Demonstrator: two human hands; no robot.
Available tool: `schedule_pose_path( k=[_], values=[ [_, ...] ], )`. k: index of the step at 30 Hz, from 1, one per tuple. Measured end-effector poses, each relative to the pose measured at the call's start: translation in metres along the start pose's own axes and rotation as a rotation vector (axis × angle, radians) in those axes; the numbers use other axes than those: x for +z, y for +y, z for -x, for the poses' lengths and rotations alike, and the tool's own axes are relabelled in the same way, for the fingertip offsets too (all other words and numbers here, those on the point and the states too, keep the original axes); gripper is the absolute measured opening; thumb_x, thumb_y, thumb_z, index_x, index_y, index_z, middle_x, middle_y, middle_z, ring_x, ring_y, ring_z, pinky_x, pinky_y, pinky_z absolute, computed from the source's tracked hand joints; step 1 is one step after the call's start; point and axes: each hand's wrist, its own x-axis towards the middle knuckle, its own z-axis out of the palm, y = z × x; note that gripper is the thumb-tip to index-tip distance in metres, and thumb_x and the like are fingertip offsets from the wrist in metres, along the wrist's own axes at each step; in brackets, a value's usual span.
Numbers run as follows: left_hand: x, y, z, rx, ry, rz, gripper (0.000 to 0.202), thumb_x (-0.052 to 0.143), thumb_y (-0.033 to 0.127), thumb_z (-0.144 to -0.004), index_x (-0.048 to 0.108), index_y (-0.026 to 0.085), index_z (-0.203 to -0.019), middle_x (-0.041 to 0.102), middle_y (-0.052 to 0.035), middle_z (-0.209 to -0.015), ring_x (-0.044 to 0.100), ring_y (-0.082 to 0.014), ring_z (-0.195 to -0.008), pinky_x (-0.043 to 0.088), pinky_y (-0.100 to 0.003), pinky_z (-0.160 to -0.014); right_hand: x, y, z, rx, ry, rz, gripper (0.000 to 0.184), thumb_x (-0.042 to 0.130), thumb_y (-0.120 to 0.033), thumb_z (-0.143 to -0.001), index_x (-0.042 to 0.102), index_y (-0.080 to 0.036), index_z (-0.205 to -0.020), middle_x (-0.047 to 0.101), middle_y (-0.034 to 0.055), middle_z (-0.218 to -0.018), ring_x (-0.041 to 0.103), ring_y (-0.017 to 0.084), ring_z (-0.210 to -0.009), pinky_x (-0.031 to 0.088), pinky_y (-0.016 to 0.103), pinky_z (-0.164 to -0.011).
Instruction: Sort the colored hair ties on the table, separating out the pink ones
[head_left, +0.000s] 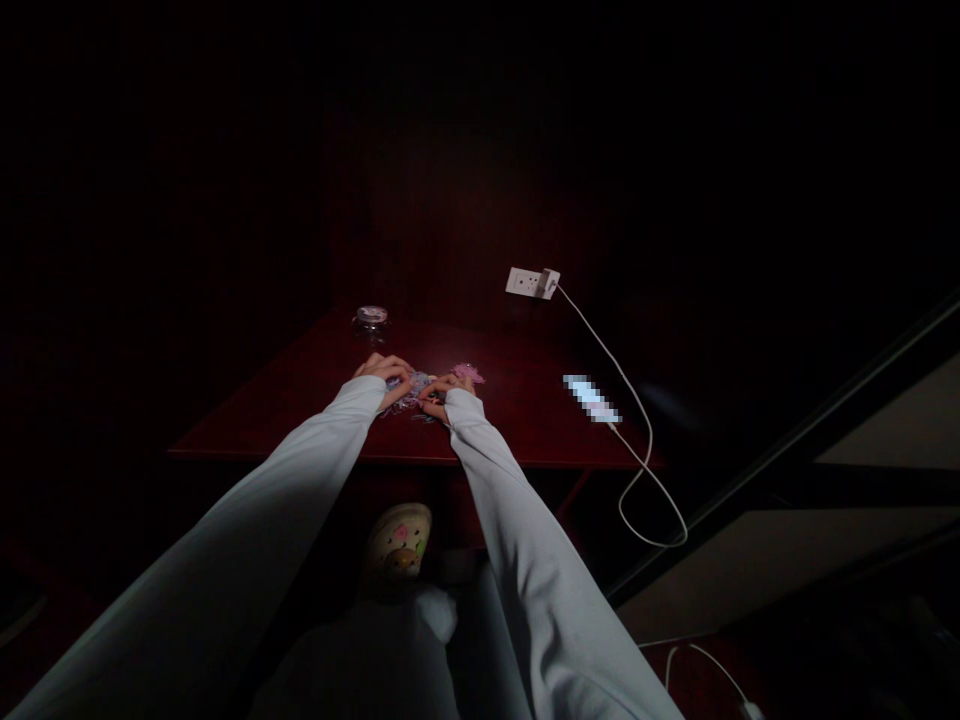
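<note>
A loose pile of small, thin lavender and multicoloured strands [412, 385] lies near the front of the dark red table; their kind is too small to make out. My left hand [385, 372] rests at the pile's left side, fingers bent over it and thumb drawn in toward them. From the right, my right hand [444, 390] reaches into the same pile with its fingers close together. Whatever sits between the fingertips of either hand is too small to name. Just beyond my right hand is a pink clump of similar strands [469, 372].
A round clear container [371, 316] stands at the table's back left. On the right, a lit phone [592, 398] lies on the table [300, 410], its white cable [624, 375] looping past the edge to a wall socket [523, 282]. Below shows a clog [400, 535]. Surroundings are very dark.
</note>
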Motion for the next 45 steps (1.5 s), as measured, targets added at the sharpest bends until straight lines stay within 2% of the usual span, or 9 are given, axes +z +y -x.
schedule_pose_path(
  k=[8,13,18,21,27,32,35,45],
  values=[
    [0.004,-0.004,0.000,0.015,0.025,0.003,0.018,0.072,0.042,-0.096,0.080,0.028,-0.088,0.080,-0.0016,-0.120,0.058,-0.0271,-0.108,0.049,-0.043,-0.095,0.003,0.004,-0.003,0.011,0.028,-0.010,0.008,0.086,-0.027,-0.087,0.087,-0.030,-0.094,0.075,0.0017,-0.117,0.054,0.026,-0.121,0.043,0.044,-0.116],
    [0.002,-0.002,0.000,0.021,0.019,0.009,0.020,0.070,0.043,-0.096,0.080,0.028,-0.088,0.080,-0.0019,-0.121,0.059,-0.0276,-0.109,0.049,-0.044,-0.096,0.003,0.004,-0.002,0.031,0.065,-0.036,0.007,0.083,-0.023,-0.085,0.084,-0.030,-0.088,0.078,0.0000,-0.114,0.057,0.025,-0.119,0.045,0.040,-0.115],
    [0.000,0.000,0.000,0.015,-0.007,0.005,0.022,0.069,0.045,-0.097,0.080,0.028,-0.089,0.079,-0.0024,-0.121,0.059,-0.0281,-0.110,0.050,-0.044,-0.095,0.003,0.008,-0.003,0.030,0.085,-0.062,0.012,0.083,-0.022,-0.085,0.084,-0.031,-0.092,0.078,-0.0021,-0.115,0.058,0.023,-0.122,0.047,0.038,-0.115],
    [0.003,0.000,0.000,0.021,0.018,0.001,0.023,0.068,0.046,-0.098,0.081,0.028,-0.090,0.079,-0.0031,-0.121,0.059,-0.0283,-0.110,0.050,-0.045,-0.097,0.005,0.012,-0.005,0.016,0.080,-0.083,0.012,0.082,-0.021,-0.084,0.084,-0.030,-0.092,0.079,-0.0017,-0.115,0.058,0.023,-0.123,0.045,0.039,-0.117],
    [0.013,-0.003,0.000,0.042,0.051,-0.005,0.023,0.067,0.046,-0.097,0.085,0.032,-0.102,0.078,-0.0024,-0.124,0.058,-0.0281,-0.111,0.049,-0.045,-0.099,0.008,0.016,-0.006,0.006,0.116,-0.113,0.014,0.081,-0.020,-0.083,0.083,-0.033,-0.089,0.080,-0.0037,-0.115,0.059,0.025,-0.123,0.046,0.042,-0.117],
    [0.012,-0.003,-0.001,0.072,-0.014,-0.024,0.028,0.068,0.047,-0.096,0.086,0.037,-0.115,0.077,-0.0017,-0.130,0.057,-0.0290,-0.111,0.049,-0.045,-0.096,0.005,0.012,-0.005,0.012,0.092,-0.102,0.014,0.083,-0.020,-0.084,0.084,-0.032,-0.090,0.080,-0.0023,-0.117,0.059,0.025,-0.123,0.046,0.043,-0.116],
    [0.009,0.000,-0.001,0.099,-0.060,-0.030,0.031,0.068,0.050,-0.097,0.085,0.039,-0.120,0.077,-0.0021,-0.132,0.056,-0.0299,-0.112,0.049,-0.045,-0.096,0.004,0.010,-0.004,-0.009,0.082,-0.087,0.008,0.084,-0.025,-0.087,0.084,-0.030,-0.093,0.080,-0.0003,-0.118,0.059,0.025,-0.122,0.046,0.042,-0.116],
    [0.017,-0.004,-0.002,0.120,-0.016,-0.031,0.028,0.068,0.055,-0.096,0.086,0.033,-0.096,0.080,-0.0017,-0.127,0.056,-0.0276,-0.107,0.047,-0.043,-0.093,0.006,0.010,-0.006,-0.010,0.067,-0.066,0.007,0.086,-0.024,-0.086,0.084,-0.029,-0.090,0.079,0.0008,-0.115,0.059,0.025,-0.120,0.044,0.043,-0.115]
  ],
)
